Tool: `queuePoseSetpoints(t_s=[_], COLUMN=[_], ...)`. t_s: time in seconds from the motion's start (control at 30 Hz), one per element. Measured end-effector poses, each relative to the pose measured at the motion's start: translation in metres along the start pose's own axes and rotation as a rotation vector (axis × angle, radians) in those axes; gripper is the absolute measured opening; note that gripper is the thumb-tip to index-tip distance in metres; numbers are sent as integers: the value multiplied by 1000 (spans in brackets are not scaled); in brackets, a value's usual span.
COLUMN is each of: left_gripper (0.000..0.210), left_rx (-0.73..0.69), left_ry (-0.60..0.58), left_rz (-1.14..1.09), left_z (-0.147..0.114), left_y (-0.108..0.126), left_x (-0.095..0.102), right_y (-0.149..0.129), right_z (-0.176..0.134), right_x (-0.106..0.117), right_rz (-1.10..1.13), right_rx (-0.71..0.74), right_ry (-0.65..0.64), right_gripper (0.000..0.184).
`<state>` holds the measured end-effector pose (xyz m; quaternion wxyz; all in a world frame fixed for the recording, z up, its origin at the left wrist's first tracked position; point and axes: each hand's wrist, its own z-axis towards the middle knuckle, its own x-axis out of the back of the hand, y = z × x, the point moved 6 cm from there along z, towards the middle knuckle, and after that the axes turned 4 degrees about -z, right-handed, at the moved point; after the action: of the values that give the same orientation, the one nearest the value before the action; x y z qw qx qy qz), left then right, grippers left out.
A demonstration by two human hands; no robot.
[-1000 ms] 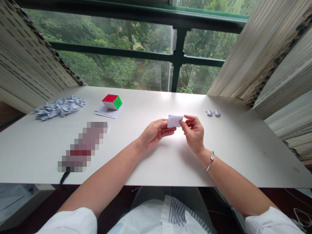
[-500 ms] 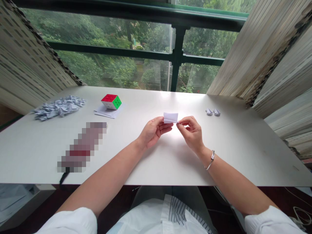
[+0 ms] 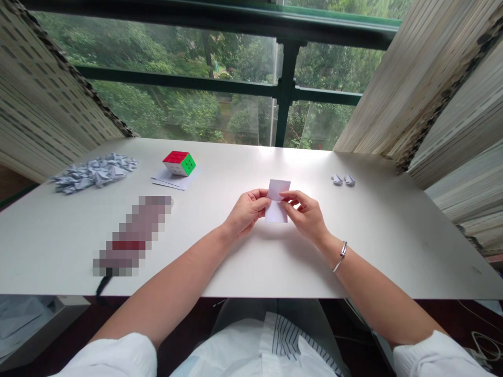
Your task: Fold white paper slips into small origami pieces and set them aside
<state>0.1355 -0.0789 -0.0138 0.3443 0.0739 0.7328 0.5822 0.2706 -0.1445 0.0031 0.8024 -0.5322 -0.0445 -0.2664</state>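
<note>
A small white sheet of paper [image 3: 277, 213] is held upright above the table, with a crease across its middle. My left hand [image 3: 248, 210] pinches its left edge near the crease. On the other side, the thumb and forefinger of my right hand [image 3: 305, 212] grip the right edge at about the same height. Two small folded paper pieces [image 3: 343, 180] sit on the table beyond my right hand, side by side.
On the white table [image 3: 220, 262], a pile of folded papers [image 3: 96, 172] lies at the far left. A puzzle cube [image 3: 179, 163] rests on flat paper sheets [image 3: 170, 181]. Nearer is a pixelated long object [image 3: 131, 238] with a black strap. Curtains [image 3: 393, 94] flank the window behind.
The paper, folded over before, is now opened out into a taller sheet. My right hand's fingers have moved from its lower corner to the middle of its right edge.
</note>
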Motion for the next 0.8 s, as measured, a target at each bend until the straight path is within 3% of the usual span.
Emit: queuePoseSetpoints(t_s=[0.2, 0.4, 0.53, 0.8], left_gripper=[27, 40, 42, 39], left_rx=[39, 31, 8, 23], left_ry=[-12, 23, 67, -16], left_rz=[43, 18, -4, 45], left_z=[-2, -2, 0, -1], left_y=[-3, -7, -6, -9], left_x=[-3, 1, 6, 3], right_y=[16, 14, 10, 14], right_z=[3, 5, 6, 5], right_x=[10, 8, 4, 7], right_rz=[135, 176, 242, 249], right_rx=[-161, -163, -149, -206], right_ry=[142, 73, 4, 67], right_gripper=[48, 29, 35, 28])
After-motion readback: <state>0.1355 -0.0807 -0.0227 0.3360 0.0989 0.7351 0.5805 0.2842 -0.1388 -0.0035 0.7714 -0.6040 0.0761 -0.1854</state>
